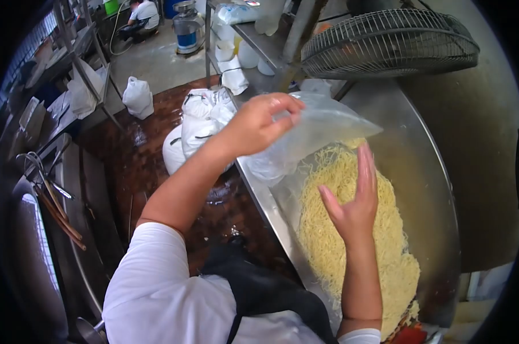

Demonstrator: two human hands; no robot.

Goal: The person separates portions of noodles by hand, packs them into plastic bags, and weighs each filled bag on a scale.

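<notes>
A clear plastic bag (pixel 322 123) hangs over the far end of a metal trough (pixel 428 172). My left hand (pixel 265 123) is closed on the bag's upper edge, with thumb and fingers curled together. Its lower part sags near the trough's left rim. A long heap of pale yellow noodles (pixel 322 229) lies along the trough. My right hand (pixel 354 200) is held above the noodles, thumb and fingers apart, holding nothing. Its fingertips are close to the bag's lower right side; whether they touch it I cannot tell.
A large caged fan (pixel 391 46) overhangs the trough's far end. White filled sacks (pixel 197 129) stand on the wet floor left of the trough. A metal shelf (pixel 259 40) rises beyond them. Another person (pixel 145 14) is low down in the far background.
</notes>
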